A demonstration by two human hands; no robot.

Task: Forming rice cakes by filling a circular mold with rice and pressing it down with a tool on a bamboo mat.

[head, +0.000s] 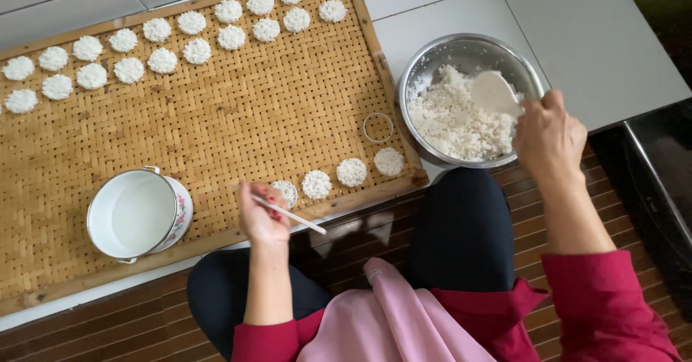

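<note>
A: Where is the right hand [549,135]?

B: At the near rim of the steel bowl [432,56], closed around the handle of a white paddle [494,92]. The paddle's blade lies on the heap of rice [454,121] in the bowl.

A: And the left hand [261,221]?

B: Over the near edge of the woven tray [216,124], fingers curled round a thin white stick [288,214]. The stick points right, across the tray's wooden frame.

A: Is it touching anything else?

B: It sits just beside a small ring mould [286,191] filled with rice. I cannot tell whether the fingers touch it.

A: What else lies on the tray?

B: Three round rice cakes [352,172] in a row to the right of that mould, along the near edge. An empty ring [378,127] lies just above them, near the bowl. Two long rows of cakes [162,45] run along the far edge. A white pot [137,214] with a flower pattern stands at the near left, well apart from the bowl.

A: And the bowl itself?

B: It stands off the tray, on the pale tiled floor [577,23], just beside the tray's right frame.
</note>
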